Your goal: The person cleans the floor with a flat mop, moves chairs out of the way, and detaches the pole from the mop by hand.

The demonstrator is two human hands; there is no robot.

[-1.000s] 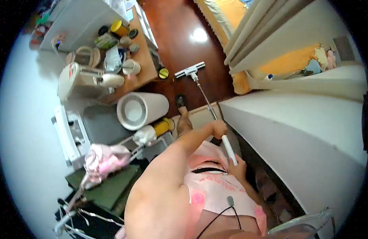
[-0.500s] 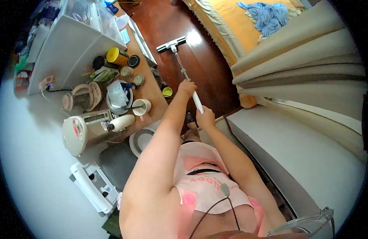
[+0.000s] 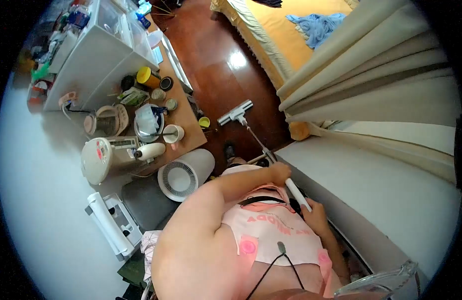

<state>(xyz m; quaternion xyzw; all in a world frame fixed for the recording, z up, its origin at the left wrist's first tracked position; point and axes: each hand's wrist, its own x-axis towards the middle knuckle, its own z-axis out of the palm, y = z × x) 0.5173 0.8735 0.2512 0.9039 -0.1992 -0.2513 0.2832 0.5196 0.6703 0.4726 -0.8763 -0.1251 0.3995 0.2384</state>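
Note:
I hold a long mop with both hands. My left hand (image 3: 279,173) grips the pole where the metal shaft meets the white handle (image 3: 297,193). My right hand (image 3: 316,214) is closed around the lower end of that handle, close to my pink shirt. The flat white mop head (image 3: 235,112) rests on the dark red wooden floor (image 3: 216,75), ahead of my foot (image 3: 230,150). The thin shaft (image 3: 256,137) slopes from the head back to my hands.
A wooden side table (image 3: 183,125) on the left carries a white water boiler (image 3: 108,155), cups and jars. A white cylindrical fan unit (image 3: 186,175) lies below it. A small yellow cup (image 3: 204,122) sits on the floor. A bed with yellow sheet (image 3: 281,30) and beige curtains (image 3: 371,85) lie right.
The mop head has been drawn back toward me across the floor. Both arms have pulled in, so my hands are now close to my chest.

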